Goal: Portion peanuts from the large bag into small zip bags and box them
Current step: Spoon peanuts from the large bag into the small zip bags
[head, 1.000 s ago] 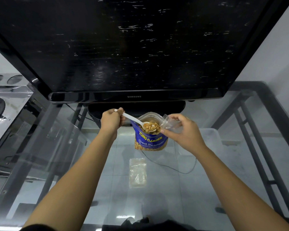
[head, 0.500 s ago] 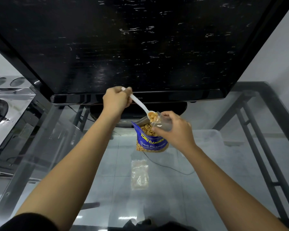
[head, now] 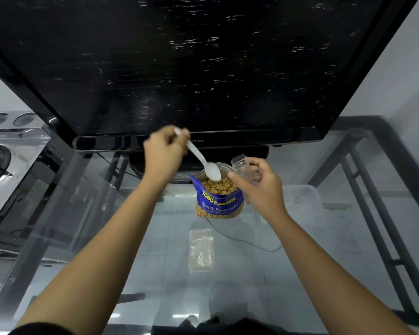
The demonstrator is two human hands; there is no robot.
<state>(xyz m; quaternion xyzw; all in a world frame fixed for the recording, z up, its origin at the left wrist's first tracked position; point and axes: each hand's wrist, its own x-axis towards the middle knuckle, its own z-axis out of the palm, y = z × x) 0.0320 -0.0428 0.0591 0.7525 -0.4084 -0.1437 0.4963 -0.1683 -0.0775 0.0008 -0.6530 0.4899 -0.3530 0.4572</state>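
Left hand (head: 166, 153) is closed round the handle end of a white plastic spoon (head: 205, 163), shaft slanting down to the right. The bowl sits just above the open mouth of the blue peanut bag (head: 218, 201), underside toward the camera, so can't tell if it carries any nuts. The bag stands upright on the glass worktop (head: 155, 250), top open, nuts visible up near the rim.

Right hand (head: 258, 189) pinches a small clear zip bag (head: 242, 165) next to the big bag's right edge, mouth up; fingers are curled round it, thumb toward the spoon. Contents hard to read through the plastic.

Nearer the person, a second small zip bag (head: 201, 250) lies flat on the worktop, well apart from both hands; looks to hold sth pale, prob. a done portion.

Step in hand, I'd say: scooping, w/ the spoon at the big bag. Next move needs a level lift and short swing right into the small bag's mouth, held open, w/o spilling. No box clearly identifiable.
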